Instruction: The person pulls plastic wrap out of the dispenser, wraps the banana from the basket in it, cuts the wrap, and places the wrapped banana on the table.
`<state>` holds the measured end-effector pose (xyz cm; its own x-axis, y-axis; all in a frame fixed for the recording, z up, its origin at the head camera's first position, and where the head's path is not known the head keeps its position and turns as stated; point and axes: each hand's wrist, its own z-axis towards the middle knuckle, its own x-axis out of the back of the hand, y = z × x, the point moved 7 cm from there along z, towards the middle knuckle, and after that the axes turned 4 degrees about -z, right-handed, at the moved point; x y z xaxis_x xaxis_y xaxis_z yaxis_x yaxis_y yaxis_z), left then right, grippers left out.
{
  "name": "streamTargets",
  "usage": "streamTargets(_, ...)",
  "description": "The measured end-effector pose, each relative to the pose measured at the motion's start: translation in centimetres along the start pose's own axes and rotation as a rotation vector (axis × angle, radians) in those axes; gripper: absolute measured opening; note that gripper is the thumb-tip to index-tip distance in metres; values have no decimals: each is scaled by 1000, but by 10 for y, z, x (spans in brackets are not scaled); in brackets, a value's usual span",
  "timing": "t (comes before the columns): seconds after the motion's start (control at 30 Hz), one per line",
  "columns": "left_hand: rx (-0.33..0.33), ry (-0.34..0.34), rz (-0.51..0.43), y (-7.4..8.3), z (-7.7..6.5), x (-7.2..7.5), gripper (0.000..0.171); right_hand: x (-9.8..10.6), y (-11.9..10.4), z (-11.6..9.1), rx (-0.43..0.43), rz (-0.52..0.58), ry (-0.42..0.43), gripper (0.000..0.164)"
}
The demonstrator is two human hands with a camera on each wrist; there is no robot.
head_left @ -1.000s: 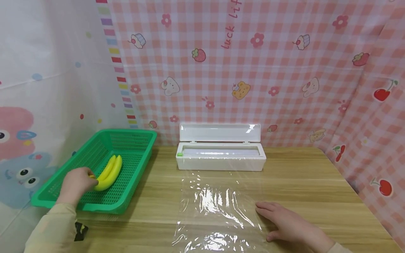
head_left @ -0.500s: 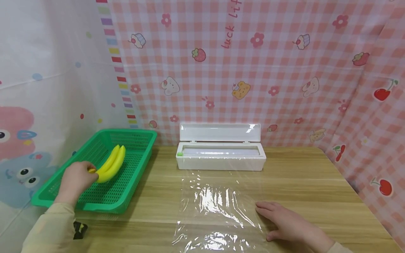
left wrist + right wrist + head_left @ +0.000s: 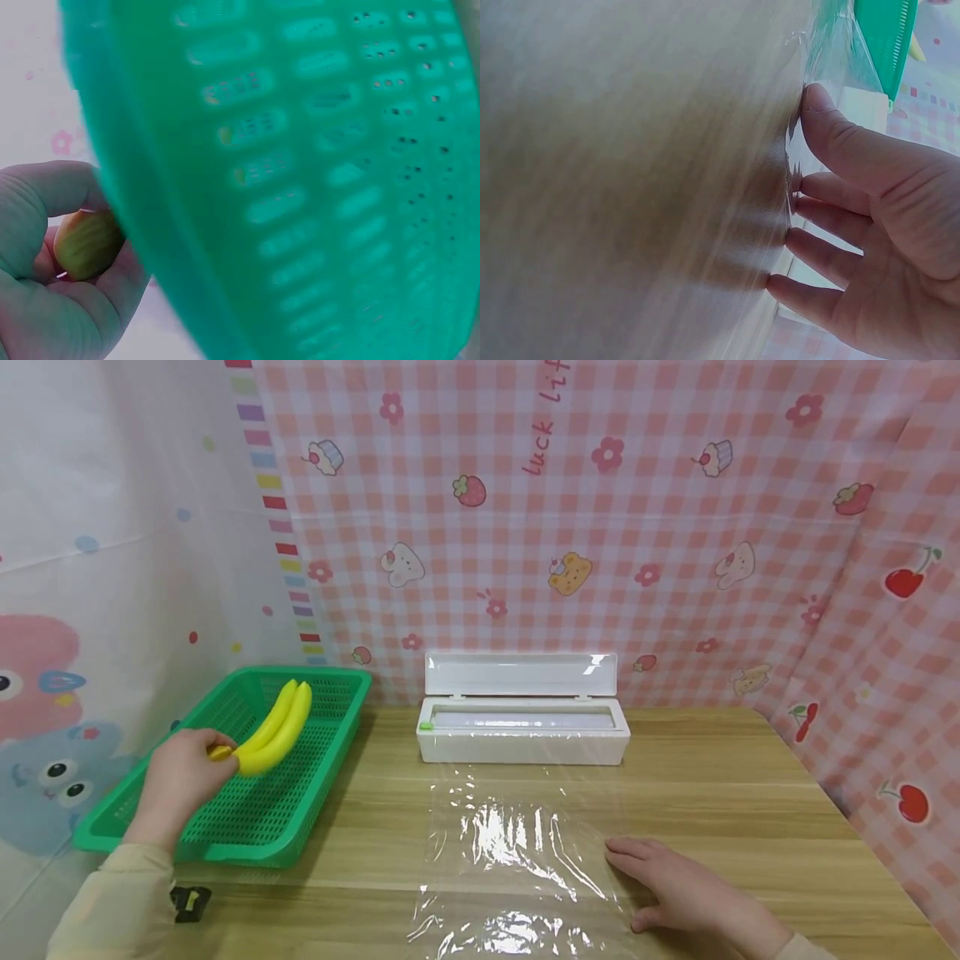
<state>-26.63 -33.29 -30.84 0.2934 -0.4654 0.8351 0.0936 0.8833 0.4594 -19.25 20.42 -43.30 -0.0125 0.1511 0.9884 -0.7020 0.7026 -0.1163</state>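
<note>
My left hand (image 3: pixel 183 777) pinches a bunch of yellow bananas (image 3: pixel 279 732) by the stem end, holding it over the green basket (image 3: pixel 283 852). In the left wrist view the stem end (image 3: pixel 88 244) shows between thumb and fingers, while the basket wall hides the rest. My right hand (image 3: pixel 678 887) rests its fingertips on the wooden table at the right edge of a clear plastic film (image 3: pixel 506 860). The right wrist view shows those fingers (image 3: pixel 821 255) spread and nearly straight. The film runs toward me from a white dispenser box (image 3: pixel 525 748) whose lid (image 3: pixel 521 675) stands up.
A small green slider (image 3: pixel 426 726) sits at the dispenser's left end. A black object with a yellow part (image 3: pixel 190 903) lies beside my left sleeve. Patterned cloth (image 3: pixel 480 543) hangs behind and along both sides of the table (image 3: pixel 720 793).
My left hand has lifted the bananas from low in the basket, moving them up and slightly right in the head view. My right hand and the film have stayed put.
</note>
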Motion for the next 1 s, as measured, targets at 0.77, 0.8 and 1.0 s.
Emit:
streamTargets(0.77, -167, 41, -41, 63, -8, 0, 18, -3, 1, -1, 6, -10, 18, 78)
streamTargets(0.8, -176, 43, -45, 66, -8, 0, 18, -2, 1, -1, 7, -9, 18, 78)
streamTargets(1.0, -245, 42, -74, 85, -10, -8, 17, -1, 1, -1, 6, 3, 7, 77)
